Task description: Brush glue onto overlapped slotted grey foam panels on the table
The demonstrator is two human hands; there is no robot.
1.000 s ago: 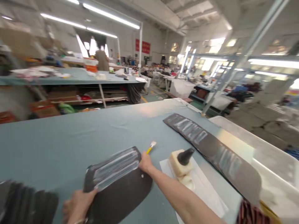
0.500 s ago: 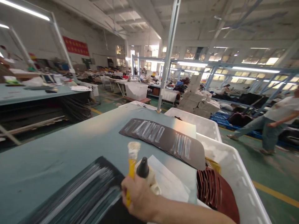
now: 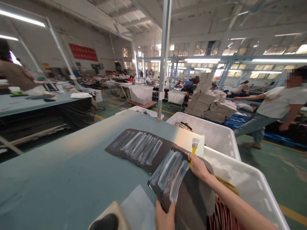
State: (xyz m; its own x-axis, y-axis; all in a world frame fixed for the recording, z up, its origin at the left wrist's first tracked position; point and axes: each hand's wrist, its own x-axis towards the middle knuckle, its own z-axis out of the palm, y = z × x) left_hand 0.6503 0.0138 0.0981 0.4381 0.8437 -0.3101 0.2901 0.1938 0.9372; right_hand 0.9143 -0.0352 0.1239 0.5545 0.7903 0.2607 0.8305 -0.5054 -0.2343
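Note:
My right hand (image 3: 199, 167) grips a yellow-handled paintbrush (image 3: 195, 145), its pale bristles pointing up. The same hand is at the far edge of a dark, flat leather-like piece (image 3: 169, 171) streaked with whitish wet strokes. At the near edge of that piece, my left hand (image 3: 165, 214) pinches it between thumb and fingers. It overlaps other dark streaked pieces (image 3: 134, 145) fanned out on the blue-green table (image 3: 72, 179). Near the bottom edge, a cream container with a black top (image 3: 106, 220) is partly cut off, beside a white sheet (image 3: 139, 206).
White plastic bins (image 3: 254, 188) stand along the table's right side, one holding reddish-brown pieces (image 3: 223, 214). A metal post (image 3: 163, 64) rises at the far table edge. A person in a white shirt (image 3: 279, 105) is on the right; another table (image 3: 48, 103) stands left.
The streaked dark piece has moved from the table at lower left to the right, over the fanned pieces. My right hand has moved right with the brush, and my left hand has come into view.

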